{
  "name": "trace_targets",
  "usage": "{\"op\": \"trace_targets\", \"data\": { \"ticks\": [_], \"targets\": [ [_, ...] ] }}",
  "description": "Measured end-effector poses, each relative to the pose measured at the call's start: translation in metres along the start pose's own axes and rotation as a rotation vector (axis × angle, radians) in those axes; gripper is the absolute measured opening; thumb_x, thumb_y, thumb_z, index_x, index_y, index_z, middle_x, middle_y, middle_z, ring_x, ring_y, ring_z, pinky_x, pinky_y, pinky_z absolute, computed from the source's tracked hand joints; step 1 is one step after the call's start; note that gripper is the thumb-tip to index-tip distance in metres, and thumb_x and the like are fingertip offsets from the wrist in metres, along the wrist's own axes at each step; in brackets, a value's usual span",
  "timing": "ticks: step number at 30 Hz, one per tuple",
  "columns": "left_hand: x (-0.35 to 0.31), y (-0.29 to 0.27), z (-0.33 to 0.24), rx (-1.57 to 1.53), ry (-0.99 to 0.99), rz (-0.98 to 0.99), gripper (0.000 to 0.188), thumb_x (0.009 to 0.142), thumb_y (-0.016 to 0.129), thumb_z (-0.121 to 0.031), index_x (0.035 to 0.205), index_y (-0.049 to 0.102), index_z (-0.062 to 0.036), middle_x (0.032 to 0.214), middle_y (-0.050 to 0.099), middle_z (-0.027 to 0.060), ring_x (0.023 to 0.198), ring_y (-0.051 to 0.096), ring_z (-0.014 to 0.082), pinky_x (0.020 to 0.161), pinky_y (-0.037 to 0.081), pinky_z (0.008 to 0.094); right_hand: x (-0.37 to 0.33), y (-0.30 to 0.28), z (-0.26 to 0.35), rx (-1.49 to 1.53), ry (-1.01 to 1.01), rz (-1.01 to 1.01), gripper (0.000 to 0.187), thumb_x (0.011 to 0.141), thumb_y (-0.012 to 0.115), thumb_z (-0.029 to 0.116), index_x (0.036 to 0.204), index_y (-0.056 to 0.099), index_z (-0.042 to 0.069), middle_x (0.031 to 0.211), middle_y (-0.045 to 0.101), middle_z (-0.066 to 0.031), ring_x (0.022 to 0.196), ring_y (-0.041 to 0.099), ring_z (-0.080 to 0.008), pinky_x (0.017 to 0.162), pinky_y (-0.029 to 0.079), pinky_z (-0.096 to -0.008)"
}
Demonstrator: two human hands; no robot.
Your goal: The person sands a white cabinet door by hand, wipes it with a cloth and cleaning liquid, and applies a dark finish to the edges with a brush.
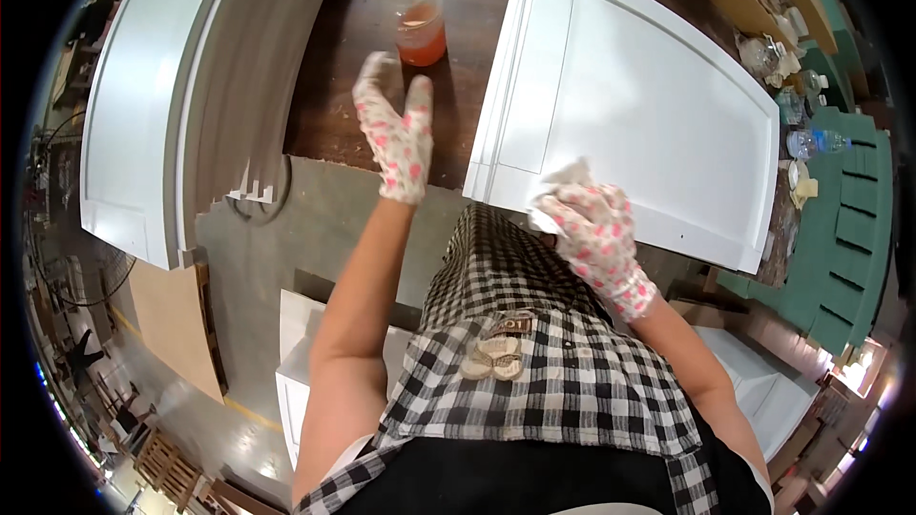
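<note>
Pressing cloth (570, 177) on white panel (649, 105), left hand (396, 138) near jar (412, 5)

Both hands wear knitted cloth gloves, pale with pink blotches, soft and matt: the left hand (399, 138) spread open over the worktop (334, 86), the right hand (596, 234) bunched on a crumpled white cloth (565, 181). That cloth lies on a white painted door panel (649, 105) at the upper right of the frame, smooth with a satin sheen. The worktop is dark wood, worn and dull, rough at its edge. Top centre, a clear plastic jar (415, 14), glossy, holds orange liquid under a cream matt lid. Upper left, more white panels (143, 105), smooth-coated. The checked apron (534, 372) is woven cloth, matt.
</note>
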State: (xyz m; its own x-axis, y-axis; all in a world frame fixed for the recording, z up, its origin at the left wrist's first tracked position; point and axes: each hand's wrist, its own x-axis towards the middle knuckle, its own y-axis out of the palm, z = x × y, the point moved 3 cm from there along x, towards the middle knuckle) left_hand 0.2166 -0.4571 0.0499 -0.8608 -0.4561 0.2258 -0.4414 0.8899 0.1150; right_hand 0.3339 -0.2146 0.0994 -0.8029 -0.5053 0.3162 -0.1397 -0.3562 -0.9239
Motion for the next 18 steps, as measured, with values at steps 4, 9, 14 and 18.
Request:
{"op": "trace_targets", "data": {
  "ticks": [4,9,14,18],
  "targets": [
    [-0.017,0.046,-0.044,0.454,0.406,0.534,0.045,0.085,0.065,-0.015,0.128,0.055,-0.0066,0.136,0.05,0.0132,0.13,0.041,0.0294,0.11,0.032,0.0404,0.015,-0.007,0.005,0.057,-0.06,0.072,0.042,0.072,0.066,0.006,0.113,0.063,0.018,0.109,0.059,-0.0012,0.102,0.053,-0.0207,0.092,0.039,-0.041],
    [-0.017,0.062,-0.008,0.444,0.286,0.82,0.041,0.09,0.058,-0.015,0.131,0.055,-0.0154,0.147,0.04,0.0027,0.14,0.026,0.0289,0.114,0.024,0.0412,0.042,0.001,0.018,0.116,-0.126,0.11,0.044,0.073,0.061,0.004,0.114,0.062,0.019,0.106,0.059,-0.0014,0.102,0.053,-0.0234,0.091,0.04,-0.0422],
    [-0.017,0.064,-0.008,0.453,0.249,0.879,0.037,0.092,0.055,-0.015,0.129,0.058,-0.0164,0.147,0.041,0.0011,0.14,0.027,0.0273,0.114,0.024,0.0409,-0.017,-0.029,-0.024,0.025,-0.018,0.085,0.04,0.076,0.061,0.003,0.114,0.063,0.016,0.106,0.059,-0.0014,0.101,0.053,-0.0207,0.089,0.04,-0.0404],
    [-0.013,0.069,-0.012,0.389,0.361,0.864,0.035,0.092,0.056,-0.014,0.126,0.061,-0.0178,0.144,0.044,-0.0004,0.138,0.032,0.0284,0.112,0.028,0.0406,0.052,-0.002,0.003,0.158,-0.091,-0.043,0.039,0.076,0.062,0.005,0.113,0.061,0.014,0.107,0.058,-0.005,0.103,0.052,-0.0253,0.09,0.04,-0.0423]
  ]
}}
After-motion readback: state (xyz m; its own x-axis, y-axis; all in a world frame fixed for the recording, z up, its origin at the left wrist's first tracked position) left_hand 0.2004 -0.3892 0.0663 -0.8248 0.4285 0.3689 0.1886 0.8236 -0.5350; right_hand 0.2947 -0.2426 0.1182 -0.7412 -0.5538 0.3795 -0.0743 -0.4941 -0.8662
